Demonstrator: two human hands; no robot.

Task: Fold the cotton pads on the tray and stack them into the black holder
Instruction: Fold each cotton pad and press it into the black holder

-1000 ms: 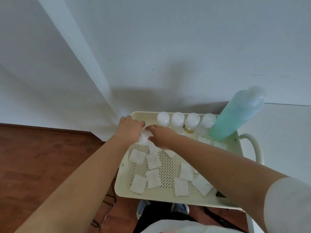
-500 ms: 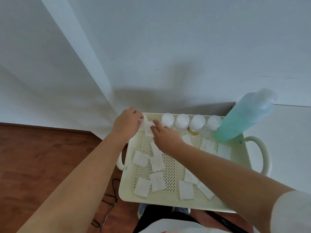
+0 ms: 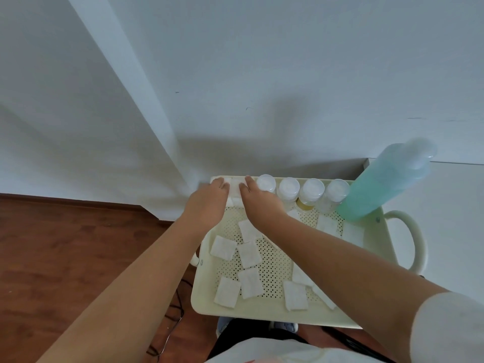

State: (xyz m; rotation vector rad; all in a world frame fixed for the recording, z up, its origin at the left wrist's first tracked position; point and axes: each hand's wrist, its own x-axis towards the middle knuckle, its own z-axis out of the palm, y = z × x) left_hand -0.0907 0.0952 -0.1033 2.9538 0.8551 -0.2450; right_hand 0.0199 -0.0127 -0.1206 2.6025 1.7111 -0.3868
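Note:
A cream perforated tray (image 3: 205, 306) carries several flat white cotton pads (image 3: 250, 254), spread over its left half and its right side. Both hands are at the tray's far left corner. My left hand (image 3: 208, 203) and my right hand (image 3: 258, 204) lie side by side, and their fingertips hold a white cotton pad (image 3: 234, 189) at the tray's back rim. Most of that pad is covered by the fingers. No black holder shows; my right forearm hides the tray's near right part.
Several small bottles with white caps (image 3: 288, 188) stand in a row along the tray's back edge. A tall teal bottle (image 3: 387, 179) stands at the back right corner. The tray's handle (image 3: 415, 239) sticks out on the right. White walls rise behind; a black cable (image 3: 170, 326) lies on the wood floor.
Both hands have carried the pad from the tray's left middle up to the far left corner. The view has shifted slightly.

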